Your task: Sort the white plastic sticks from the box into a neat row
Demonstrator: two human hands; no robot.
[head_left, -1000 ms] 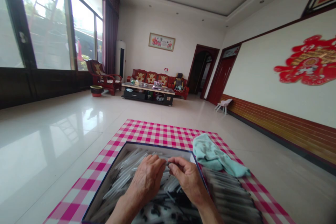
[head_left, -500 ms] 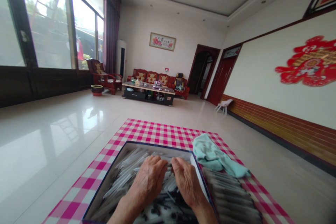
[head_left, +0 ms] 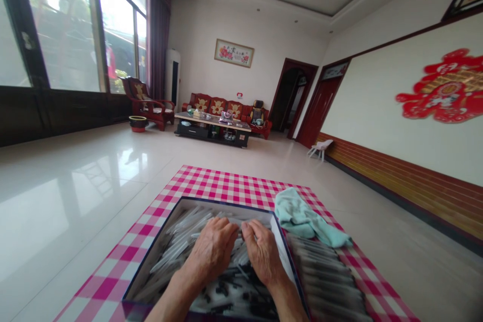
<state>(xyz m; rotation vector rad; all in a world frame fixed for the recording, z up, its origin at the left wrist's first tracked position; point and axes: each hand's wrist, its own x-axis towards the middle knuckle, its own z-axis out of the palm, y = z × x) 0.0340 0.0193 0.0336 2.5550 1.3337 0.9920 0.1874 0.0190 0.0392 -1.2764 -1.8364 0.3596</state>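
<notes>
Both hands are over a shallow box [head_left: 133, 282] with a dark blue rim. Inside it lie many clear plastic tubes [head_left: 177, 241] on the left and small black pieces [head_left: 226, 289] nearer the front. The fingers of my left hand [head_left: 214, 246] are bent and pressed together. Facing it, with its thumb and fingers pinched, is my right hand [head_left: 262, 251]. Fingertips of the two hands almost meet, and whatever they hold between them is hidden. To the right of the box, a row of similar clear tubes with dark ends [head_left: 328, 276] lies side by side, blurred.
A crumpled mint-green cloth [head_left: 298, 214] lies beyond the row of tubes. Everything rests on a pink-and-white checked tablecloth [head_left: 151, 231]. Farther off stand a low coffee table [head_left: 211, 133], a red wooden sofa [head_left: 219, 105] and a small stool [head_left: 320, 148].
The camera view has shifted slightly. Both hands stay close together over the box; the small dark bit seen between the fingertips earlier is now hidden.
</notes>
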